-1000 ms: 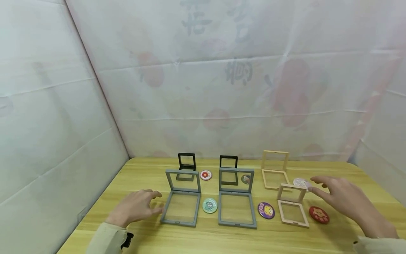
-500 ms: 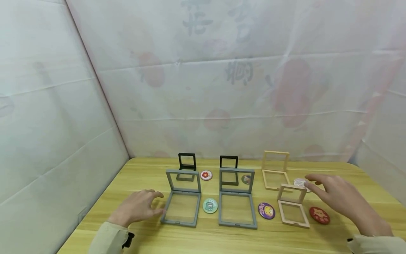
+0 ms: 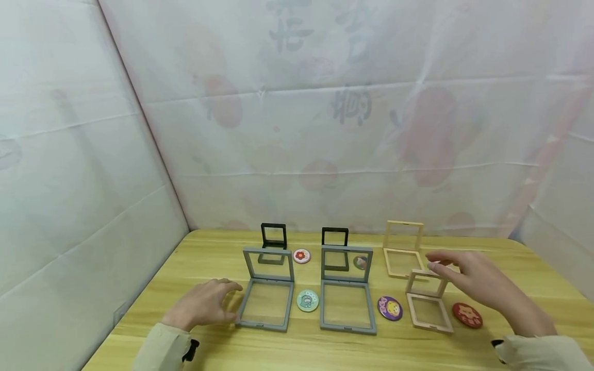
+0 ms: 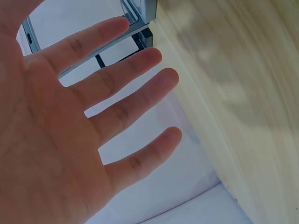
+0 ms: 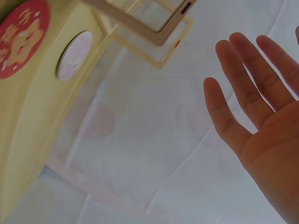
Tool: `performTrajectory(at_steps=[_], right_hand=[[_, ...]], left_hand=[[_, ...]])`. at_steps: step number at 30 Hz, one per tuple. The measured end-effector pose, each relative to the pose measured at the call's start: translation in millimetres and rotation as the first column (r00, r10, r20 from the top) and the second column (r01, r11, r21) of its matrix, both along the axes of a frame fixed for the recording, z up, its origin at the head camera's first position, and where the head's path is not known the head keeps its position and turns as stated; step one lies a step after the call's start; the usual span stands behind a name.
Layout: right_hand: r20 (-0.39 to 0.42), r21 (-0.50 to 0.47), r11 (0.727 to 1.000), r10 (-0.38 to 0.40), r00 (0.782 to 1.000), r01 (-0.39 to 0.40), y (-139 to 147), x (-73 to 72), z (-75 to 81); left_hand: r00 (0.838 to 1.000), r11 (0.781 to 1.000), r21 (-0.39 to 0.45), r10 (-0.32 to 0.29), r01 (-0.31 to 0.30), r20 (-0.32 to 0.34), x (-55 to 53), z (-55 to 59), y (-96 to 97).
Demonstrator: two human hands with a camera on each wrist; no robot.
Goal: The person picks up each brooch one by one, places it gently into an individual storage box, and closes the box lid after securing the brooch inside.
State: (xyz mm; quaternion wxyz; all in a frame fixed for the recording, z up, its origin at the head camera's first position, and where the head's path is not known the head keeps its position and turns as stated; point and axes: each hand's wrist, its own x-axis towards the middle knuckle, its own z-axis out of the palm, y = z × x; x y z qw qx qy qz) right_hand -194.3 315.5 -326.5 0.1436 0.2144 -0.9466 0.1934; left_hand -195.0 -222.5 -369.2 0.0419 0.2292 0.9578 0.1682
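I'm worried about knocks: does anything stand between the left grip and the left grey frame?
Nothing visible does: in the head view, the left grip is close beside the left grey frame; whether they touch is unclear.

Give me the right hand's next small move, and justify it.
The right hand should probably settle lightly on the raised lid of the small beige frame: in the head view the hand is right by that lid, and the right wrist view shows it holding nothing.
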Motion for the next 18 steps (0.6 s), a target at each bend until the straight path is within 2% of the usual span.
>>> performTrajectory(at_steps=[8,18], right_hand=[[0.030,-0.016,0.999,0.045,0.999,-0.045,-19,-5.5,4.8],[-0.024,-0.003,0.997,0.076,0.997,-0.076,-33,-4.9,2.4]], left_hand=[[0.999,0.999,0.031,0.008,-0.009,0.048,0.8,-3.3,1.4],[0.999,0.999,0.019,-0.030,0.029,0.024,-0.7,-4.7,2.2]])
